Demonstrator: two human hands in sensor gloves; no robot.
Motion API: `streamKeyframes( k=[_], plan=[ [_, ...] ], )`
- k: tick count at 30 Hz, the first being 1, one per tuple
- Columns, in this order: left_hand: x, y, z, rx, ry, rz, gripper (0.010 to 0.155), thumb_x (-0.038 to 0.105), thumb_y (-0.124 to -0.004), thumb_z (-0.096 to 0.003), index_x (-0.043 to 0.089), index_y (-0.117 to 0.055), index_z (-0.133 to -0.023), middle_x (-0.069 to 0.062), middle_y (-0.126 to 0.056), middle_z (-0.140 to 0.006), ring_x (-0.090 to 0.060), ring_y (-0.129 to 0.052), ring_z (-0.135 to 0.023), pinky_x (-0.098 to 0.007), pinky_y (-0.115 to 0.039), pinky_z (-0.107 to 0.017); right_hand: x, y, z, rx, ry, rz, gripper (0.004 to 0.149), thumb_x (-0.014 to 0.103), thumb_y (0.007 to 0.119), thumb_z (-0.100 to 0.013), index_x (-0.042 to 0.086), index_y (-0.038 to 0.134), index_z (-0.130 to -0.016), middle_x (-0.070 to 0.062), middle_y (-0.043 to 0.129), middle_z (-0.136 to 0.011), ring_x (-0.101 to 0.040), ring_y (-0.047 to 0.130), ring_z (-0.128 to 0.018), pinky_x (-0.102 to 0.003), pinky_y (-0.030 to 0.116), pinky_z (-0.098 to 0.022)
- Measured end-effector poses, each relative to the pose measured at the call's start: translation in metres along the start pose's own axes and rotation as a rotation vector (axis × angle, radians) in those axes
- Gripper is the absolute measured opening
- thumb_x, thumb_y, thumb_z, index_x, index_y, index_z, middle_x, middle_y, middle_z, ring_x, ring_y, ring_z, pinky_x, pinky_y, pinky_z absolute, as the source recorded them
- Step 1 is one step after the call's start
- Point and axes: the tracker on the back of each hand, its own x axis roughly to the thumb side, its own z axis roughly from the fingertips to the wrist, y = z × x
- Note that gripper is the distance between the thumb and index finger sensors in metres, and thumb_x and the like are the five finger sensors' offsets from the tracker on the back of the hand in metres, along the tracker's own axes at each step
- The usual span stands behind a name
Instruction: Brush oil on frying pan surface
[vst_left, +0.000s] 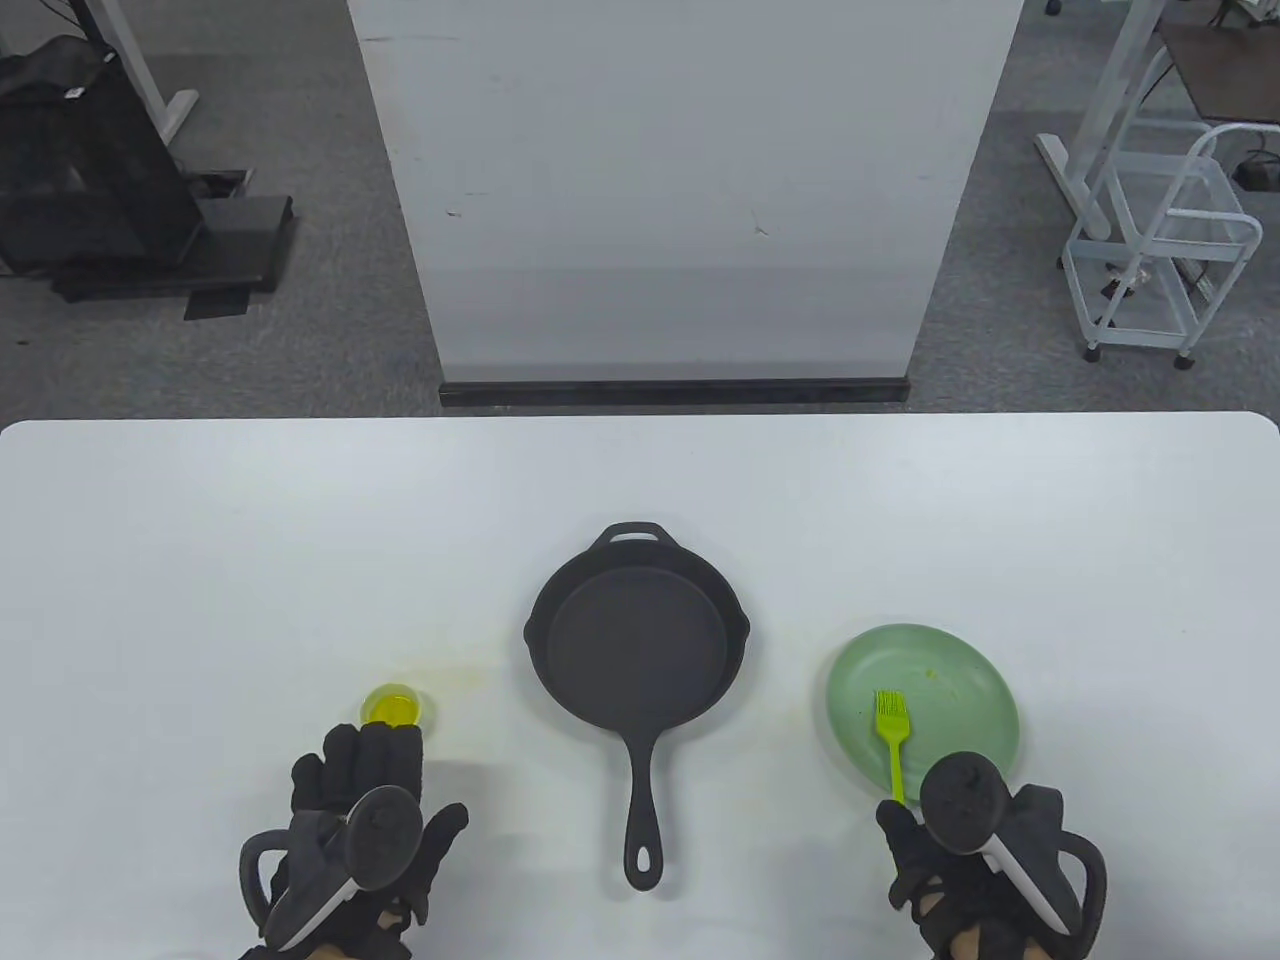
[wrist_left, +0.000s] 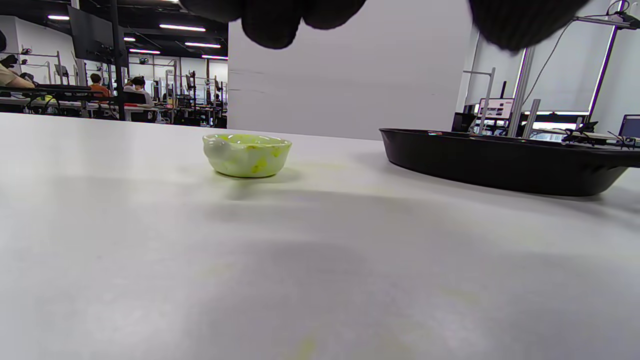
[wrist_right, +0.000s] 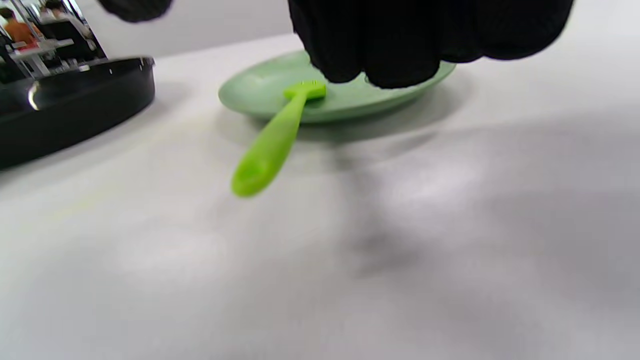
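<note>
A black cast-iron frying pan (vst_left: 636, 640) sits at the table's middle, its handle pointing toward me. A small bowl of yellow oil (vst_left: 392, 706) stands to its left. My left hand (vst_left: 365, 790) lies open just short of the bowl, touching nothing. A green silicone brush (vst_left: 892, 735) rests with its head on a green plate (vst_left: 950, 690) and its handle over the near rim. My right hand (vst_left: 960, 840) is open, right behind the handle's end, not holding it. In the right wrist view the brush (wrist_right: 272, 140) lies free below my fingers (wrist_right: 390, 45).
The left wrist view shows the bowl (wrist_left: 246, 155) and the pan (wrist_left: 500, 165) ahead on the white table. A faint yellowish stain (vst_left: 455, 680) marks the table beside the bowl. A white panel (vst_left: 680, 190) stands behind the table's far edge.
</note>
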Motion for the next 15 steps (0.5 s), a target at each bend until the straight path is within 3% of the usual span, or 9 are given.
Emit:
streamKeyframes(
  k=[10,15],
  plan=[
    [0.0,0.001,0.001,0.006,-0.012,0.005,0.083,0.066,-0.061,-0.0432,0.022,-0.033,-0.108,-0.01,-0.037,-0.116,-0.043,-0.031,-0.109,-0.065,-0.025,-0.075,0.008,0.017,-0.018,0.153,0.096,0.092,0.062,0.057,0.067,-0.042,0.005,0.085,-0.071,-0.024,0.088,-0.068,-0.052,0.08,-0.062,-0.046,0.076,-0.035],
    [-0.001,0.001,0.002,0.009,-0.011,0.013,0.083,0.066,-0.061,-0.0433,0.022,-0.033,-0.107,-0.009,-0.037,-0.116,-0.042,-0.031,-0.109,-0.065,-0.025,-0.075,0.003,0.024,-0.026,0.229,0.113,0.006,0.046,0.05,0.068,-0.043,0.012,0.085,-0.062,-0.016,0.092,-0.057,-0.044,0.087,-0.054,-0.041,0.078,-0.028]
  ],
)
